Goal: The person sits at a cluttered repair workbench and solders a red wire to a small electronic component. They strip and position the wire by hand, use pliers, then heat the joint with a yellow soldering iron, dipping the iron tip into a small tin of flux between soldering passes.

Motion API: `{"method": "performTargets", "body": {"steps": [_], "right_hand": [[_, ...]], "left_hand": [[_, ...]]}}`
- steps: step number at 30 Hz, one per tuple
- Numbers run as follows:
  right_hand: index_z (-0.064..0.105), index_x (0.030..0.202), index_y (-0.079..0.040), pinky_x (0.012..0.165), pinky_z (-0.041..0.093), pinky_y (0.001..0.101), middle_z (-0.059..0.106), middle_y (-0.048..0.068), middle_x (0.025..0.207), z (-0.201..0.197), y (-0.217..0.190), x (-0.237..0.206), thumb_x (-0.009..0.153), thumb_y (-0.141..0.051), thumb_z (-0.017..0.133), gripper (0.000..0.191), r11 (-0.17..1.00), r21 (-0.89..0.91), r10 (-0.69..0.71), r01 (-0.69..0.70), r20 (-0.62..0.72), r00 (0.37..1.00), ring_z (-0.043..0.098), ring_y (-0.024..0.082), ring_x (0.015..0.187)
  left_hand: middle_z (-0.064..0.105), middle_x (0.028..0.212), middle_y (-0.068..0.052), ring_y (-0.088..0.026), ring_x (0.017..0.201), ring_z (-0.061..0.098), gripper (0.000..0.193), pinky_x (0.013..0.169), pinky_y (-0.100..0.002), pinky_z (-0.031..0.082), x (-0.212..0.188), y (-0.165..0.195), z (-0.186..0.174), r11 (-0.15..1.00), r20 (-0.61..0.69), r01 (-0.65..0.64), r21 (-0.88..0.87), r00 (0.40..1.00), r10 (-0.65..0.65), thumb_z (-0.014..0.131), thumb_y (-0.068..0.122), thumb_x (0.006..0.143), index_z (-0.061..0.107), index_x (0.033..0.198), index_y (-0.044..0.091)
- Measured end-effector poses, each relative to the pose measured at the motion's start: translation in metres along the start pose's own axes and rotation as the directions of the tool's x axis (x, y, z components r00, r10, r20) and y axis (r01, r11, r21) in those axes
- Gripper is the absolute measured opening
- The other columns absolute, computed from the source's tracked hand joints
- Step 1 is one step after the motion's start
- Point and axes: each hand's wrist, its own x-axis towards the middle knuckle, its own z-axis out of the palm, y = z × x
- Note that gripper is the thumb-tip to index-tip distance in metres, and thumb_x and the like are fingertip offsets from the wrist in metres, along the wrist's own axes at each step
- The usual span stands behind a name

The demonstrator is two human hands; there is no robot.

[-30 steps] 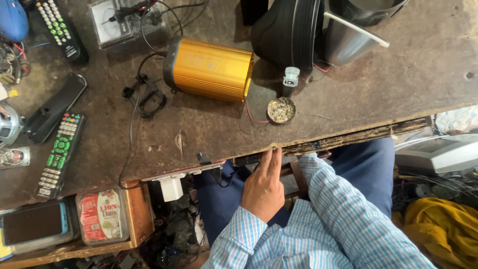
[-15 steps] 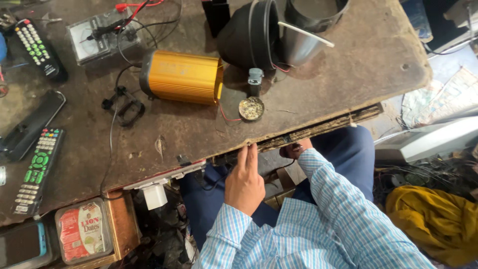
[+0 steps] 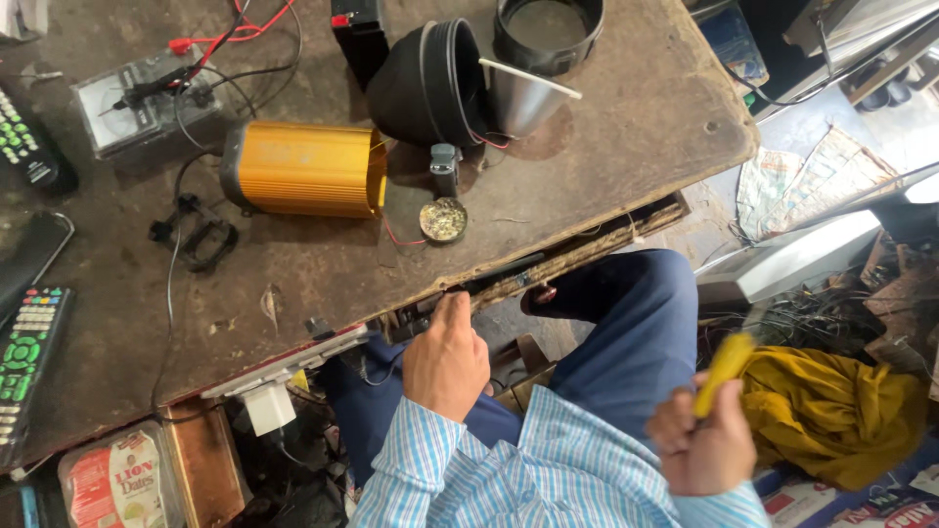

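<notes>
Left hand (image 3: pixel 446 358): fingers curled, reaching under front edge of workbench (image 3: pixel 606 147); whether it grips anything there, cannot tell.
Right hand (image 3: pixel 702 448): closed around yellow tool handle (image 3: pixel 724 374), which sticks up out of the fist.
Gold cylinder (image 3: pixel 305 168): lying on its side on bench, well beyond left hand.
Round tin (image 3: pixel 443 219): on bench, just past left fingertips.
Yellow cloth (image 3: pixel 831 416): right of gripped handle, lower down.

Worn brown counter (image 3: pixel 606 147), edge chipped. On it: gold cylinder (image 3: pixel 305 168), black cone (image 3: pixel 423 83) on its side, metal cup (image 3: pixel 518 103), small round tin (image 3: pixel 443 219), meter (image 3: pixel 137 112), remotes (image 3: pixel 24 357), black ring (image 3: pixel 548 29).
</notes>
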Motion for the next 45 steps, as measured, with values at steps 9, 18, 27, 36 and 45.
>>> {"method": "performTargets", "body": {"steps": [9, 18, 27, 36, 45], "right_hand": [[0.046, 0.136, -0.020, 0.043, 0.031, 0.0243, 0.060, 0.016, 0.116, 0.049, -0.089, -0.025, 0.121, -0.013, 0.037, 0.020, 0.706, -0.101, -0.684, 0.701, 0.159, 0.712, 0.040, 0.011, 0.047], [0.041, 0.159, -0.016, 0.041, 0.039, 0.0274, 0.061, 0.028, 0.111, 0.052, -0.104, -0.029, 0.116, -0.009, 0.034, 0.044, 0.789, 0.358, -0.558, 0.500, 0.077, 0.826, 0.044, 0.018, 0.044], [0.048, 0.154, -0.011, 0.040, 0.040, 0.0279, 0.061, 0.031, 0.108, 0.042, -0.094, -0.012, 0.116, -0.004, 0.034, 0.042, 0.794, 0.356, -0.562, 0.492, 0.124, 0.818, 0.046, 0.019, 0.043], [0.048, 0.149, -0.009, 0.042, 0.039, 0.0294, 0.061, 0.033, 0.108, 0.043, -0.100, -0.013, 0.113, -0.003, 0.034, 0.039, 0.796, 0.380, -0.548, 0.470, 0.124, 0.827, 0.046, 0.019, 0.042], [0.050, 0.150, -0.008, 0.043, 0.040, 0.0286, 0.061, 0.032, 0.112, 0.035, -0.103, -0.014, 0.113, -0.004, 0.034, 0.041, 0.803, 0.332, -0.561, 0.494, 0.143, 0.815, 0.047, 0.018, 0.044]], "left_hand": [[0.071, 0.094, -0.007, -0.027, 0.088, 0.070, 0.011, 0.068, -0.041, 0.057, 0.016, 0.060, 0.017, 0.924, -0.025, -0.382, 0.009, 0.924, 0.383, 0.058, 0.014, 0.096, 0.069, 0.096, 0.012], [0.067, 0.110, -0.012, -0.027, 0.111, 0.066, 0.020, 0.095, -0.036, 0.057, 0.067, 0.117, 0.088, 0.682, -0.193, -0.731, -0.017, 0.672, 0.715, 0.061, 0.008, 0.091, 0.064, 0.108, -0.002], [0.071, 0.089, -0.012, -0.035, 0.084, 0.071, 0.014, 0.077, -0.045, 0.057, 0.085, 0.112, 0.104, 0.863, 0.014, -0.460, -0.211, 0.881, 0.473, 0.064, 0.013, 0.093, 0.063, 0.082, 0.006], [0.072, 0.082, -0.020, -0.040, 0.077, 0.072, 0.037, 0.068, -0.050, 0.058, 0.112, 0.124, 0.109, 0.921, 0.310, -0.381, -0.079, 0.869, 0.386, 0.064, 0.036, 0.099, 0.077, 0.080, 0.007], [0.074, 0.095, -0.022, -0.023, 0.055, 0.074, 0.037, 0.044, -0.036, 0.059, 0.139, 0.183, 0.141, 0.776, -0.059, -0.596, 0.205, 0.784, 0.618, 0.056, 0.015, 0.096, 0.062, 0.130, 0.004]]}}
